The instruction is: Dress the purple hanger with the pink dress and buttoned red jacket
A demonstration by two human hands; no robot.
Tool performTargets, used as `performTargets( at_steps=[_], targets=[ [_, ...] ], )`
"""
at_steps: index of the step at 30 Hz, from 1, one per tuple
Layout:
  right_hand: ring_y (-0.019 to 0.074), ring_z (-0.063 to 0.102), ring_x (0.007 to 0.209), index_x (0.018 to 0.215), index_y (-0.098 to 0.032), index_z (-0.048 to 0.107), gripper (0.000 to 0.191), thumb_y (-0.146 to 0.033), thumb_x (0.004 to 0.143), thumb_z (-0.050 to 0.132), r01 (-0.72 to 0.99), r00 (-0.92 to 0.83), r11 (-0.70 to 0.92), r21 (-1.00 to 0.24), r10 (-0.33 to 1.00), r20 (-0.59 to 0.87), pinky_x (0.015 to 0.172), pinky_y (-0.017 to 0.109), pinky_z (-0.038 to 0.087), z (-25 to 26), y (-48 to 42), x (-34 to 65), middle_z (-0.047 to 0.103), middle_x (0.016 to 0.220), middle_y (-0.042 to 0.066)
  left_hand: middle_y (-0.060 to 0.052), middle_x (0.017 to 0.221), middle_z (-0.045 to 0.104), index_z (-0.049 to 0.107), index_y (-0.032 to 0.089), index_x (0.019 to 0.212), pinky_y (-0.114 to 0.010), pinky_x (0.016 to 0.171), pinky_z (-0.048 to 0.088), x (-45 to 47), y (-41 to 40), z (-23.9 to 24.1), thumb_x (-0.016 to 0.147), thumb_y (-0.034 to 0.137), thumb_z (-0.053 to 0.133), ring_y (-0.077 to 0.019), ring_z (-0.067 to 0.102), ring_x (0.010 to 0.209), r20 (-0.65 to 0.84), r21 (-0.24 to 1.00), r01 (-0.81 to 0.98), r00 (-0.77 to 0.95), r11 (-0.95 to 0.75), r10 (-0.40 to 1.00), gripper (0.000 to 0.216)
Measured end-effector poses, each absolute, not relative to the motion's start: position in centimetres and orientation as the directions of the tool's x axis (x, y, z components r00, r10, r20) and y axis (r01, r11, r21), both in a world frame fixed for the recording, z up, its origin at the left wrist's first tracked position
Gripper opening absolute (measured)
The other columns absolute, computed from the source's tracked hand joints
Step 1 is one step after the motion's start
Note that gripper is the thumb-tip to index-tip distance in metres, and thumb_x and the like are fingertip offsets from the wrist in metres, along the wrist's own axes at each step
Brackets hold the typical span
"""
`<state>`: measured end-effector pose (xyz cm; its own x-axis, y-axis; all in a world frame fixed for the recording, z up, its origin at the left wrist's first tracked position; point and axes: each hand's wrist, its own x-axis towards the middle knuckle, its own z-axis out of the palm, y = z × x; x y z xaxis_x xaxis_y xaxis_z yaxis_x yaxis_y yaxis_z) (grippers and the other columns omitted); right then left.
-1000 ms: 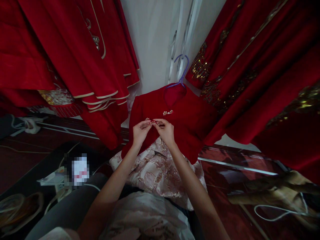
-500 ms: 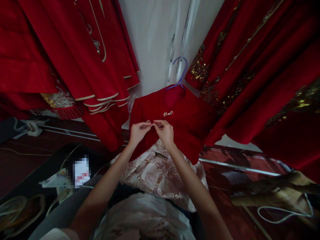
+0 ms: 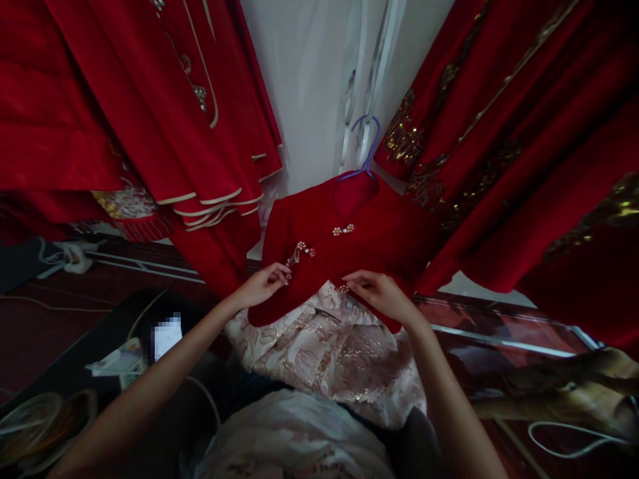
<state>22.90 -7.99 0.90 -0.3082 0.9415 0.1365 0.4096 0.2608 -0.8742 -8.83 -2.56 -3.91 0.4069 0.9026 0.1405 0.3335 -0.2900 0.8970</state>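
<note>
A small red jacket (image 3: 384,226) hangs in front of me on a purple hanger (image 3: 370,150), over a pale pink-and-gold patterned fabric (image 3: 344,346). Beaded flower clasps decorate its front: one joined clasp (image 3: 343,230) below the collar, another clasp (image 3: 303,250) lower on the left. My left hand (image 3: 264,285) has its fingers pinched at a beaded clasp by the jacket's left side. Near the lower hem my right hand (image 3: 377,291) pinches at another beaded clasp (image 3: 342,289), fingertips partly covering it. The two hands are apart.
Red garments with gold trim (image 3: 224,133) hang on the left, and sequinned red garments (image 3: 479,166) on the right. A white wall (image 3: 299,80) stands behind. At lower left are a phone with a lit screen (image 3: 167,338) and a clear round container (image 3: 30,426). A white cord (image 3: 564,452) lies at right.
My hands were together at a clasp on the left front. They have separated: the left moved down-left, the right moved right and down to the hem. A joined clasp now shows uncovered there.
</note>
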Motion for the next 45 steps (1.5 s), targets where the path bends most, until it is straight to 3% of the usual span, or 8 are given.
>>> performTargets(
  at_steps=[7,13,19,23,28,35,40,45],
  targets=[
    [0.0174,0.065,0.084,0.106,-0.019,0.063,0.033,-0.04,0.081,0.064,0.617,-0.243,0.279,-0.736,0.957,0.159,0.076,0.032,0.052,-0.3,-8.4,24.0,0.069,0.095,0.008,-0.013,0.114,0.055,0.042,0.015,0.119,-0.036,0.085,0.051,-7.6,-5.4,-6.9,0.057,0.044,0.081,-0.0232,0.06,0.099,0.187,0.702,0.568,0.435,-0.43,0.881,0.079],
    [0.0152,0.062,0.067,0.087,-0.02,0.059,0.02,-0.036,0.077,0.066,0.685,-0.165,0.269,-0.677,0.962,0.216,0.062,0.027,0.047,-2.4,-7.3,21.7,0.065,0.074,0.001,-0.006,0.087,0.067,0.053,0.018,0.116,-0.029,0.071,0.051,-7.6,-4.7,-5.8,0.078,0.028,0.059,-0.02,0.066,0.078,0.137,0.644,0.661,0.396,-0.385,0.908,0.039],
    [0.0162,0.065,0.068,0.081,-0.02,0.062,0.017,-0.036,0.075,0.066,0.572,-0.067,0.227,-0.788,0.971,0.231,0.064,0.027,0.05,0.4,-7.9,23.5,0.069,0.075,0.004,-0.002,0.088,0.068,0.061,0.023,0.113,-0.025,0.075,0.049,-7.9,-5.8,0.1,0.078,0.024,0.057,-0.0175,0.065,0.079,0.408,0.61,0.672,0.189,-0.421,0.893,0.035],
    [0.0162,0.065,0.069,0.079,-0.02,0.062,0.018,-0.035,0.071,0.068,0.409,-0.069,0.202,-0.89,0.979,0.19,0.064,0.027,0.051,2.4,-8.9,24.7,0.07,0.077,0.005,-0.001,0.087,0.065,0.064,0.024,0.106,-0.024,0.077,0.047,-5.4,-9.0,1.3,0.078,0.022,0.057,-0.0153,0.061,0.079,0.464,0.622,0.588,0.257,-0.518,0.848,0.029],
    [0.0144,0.065,0.067,0.084,-0.02,0.064,0.025,-0.039,0.069,0.069,0.303,-0.165,0.119,-0.945,0.984,0.071,0.065,0.027,0.052,3.5,-9.6,25.1,0.07,0.075,0.003,-0.006,0.104,0.063,0.062,0.023,0.115,-0.031,0.087,0.047,-1.4,-11.4,-1.7,0.079,0.04,0.065,-0.0191,0.06,0.094,0.149,0.686,0.405,0.735,-0.604,0.662,0.04],
    [0.016,0.068,0.074,0.088,-0.02,0.067,0.024,-0.04,0.075,0.069,0.317,-0.218,0.128,-0.94,0.974,0.059,0.072,0.029,0.055,4.3,-10.2,24.8,0.072,0.081,0.004,-0.013,0.122,0.059,0.046,0.016,0.13,-0.032,0.09,0.048,6.0,-9.4,-3.3,0.079,0.039,0.069,-0.0202,0.058,0.107,0.231,0.956,-0.02,0.67,-0.294,0.705,0.061],
    [0.0184,0.069,0.082,0.086,-0.021,0.068,0.026,-0.044,0.074,0.07,0.298,-0.182,0.154,-0.942,0.978,0.102,0.08,0.032,0.055,4.7,-10.2,23.7,0.073,0.087,0.006,-0.007,0.091,0.07,0.065,0.016,0.095,-0.029,0.075,0.049,11.5,-11.3,-5.8,0.081,0.042,0.065,-0.0198,0.064,0.083,0.039,0.965,0.123,0.804,-0.231,0.593,0.03],
    [0.0188,0.069,0.084,0.084,-0.02,0.068,0.026,-0.046,0.076,0.067,0.296,-0.17,0.173,-0.939,0.977,0.127,0.081,0.032,0.054,4.8,-10.3,22.9,0.074,0.088,0.006,-0.007,0.099,0.071,0.065,0.02,0.101,-0.029,0.075,0.048,13.0,-14.1,-7.5,0.082,0.047,0.062,-0.0212,0.064,0.087,0.115,0.97,0.076,0.689,-0.229,0.716,0.033]
  ],
)
